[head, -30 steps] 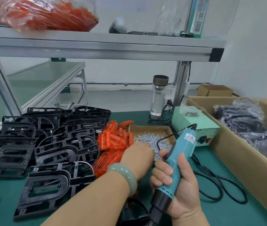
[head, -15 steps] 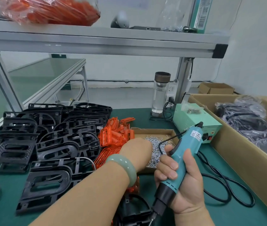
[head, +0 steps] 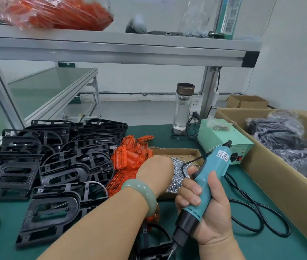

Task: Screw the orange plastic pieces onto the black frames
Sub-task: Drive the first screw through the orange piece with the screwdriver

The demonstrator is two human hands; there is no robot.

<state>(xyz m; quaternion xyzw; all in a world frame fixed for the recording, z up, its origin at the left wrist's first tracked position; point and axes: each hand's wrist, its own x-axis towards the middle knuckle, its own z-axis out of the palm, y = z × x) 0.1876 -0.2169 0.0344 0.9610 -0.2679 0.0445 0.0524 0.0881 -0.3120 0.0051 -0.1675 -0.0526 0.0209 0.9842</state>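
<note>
Although a loose heap of orange plastic pieces (head: pixel 128 160) lies mid-table, touching the right side of the stacked black frames (head: pixel 70 162) on the left, no frame in that stack shows an orange part fitted — so by my reading most of the job lies ahead. One more frame, the near frame (head: pixel 154 241), sits at the near edge under the forearms, with a glimpse of orange just below the left wrist; whether any screw is in it cannot be told. The left hand (head: pixel 154 171) reaches into the screw tray (head: pixel 175 151), its back toward the camera over the screws (head: pixel 179 169), and its fingers are hidden, so I cannot say whether they pinch one. The right hand (head: pixel 210 212) has fingers and thumb wrapped round the teal electric screwdriver (head: pixel 210 177), bit aimed down at the near frame. Likely step: fetching a screw. Farther right stand the green power unit (head: pixel 222 139) and a big cardboard box (head: pixel 261 175) of bagged dark parts; on the shelf (head: pixel 111 47) above, far left, rests a bag of orange pieces (head: pixel 55 12) — stock yet to use.
</note>
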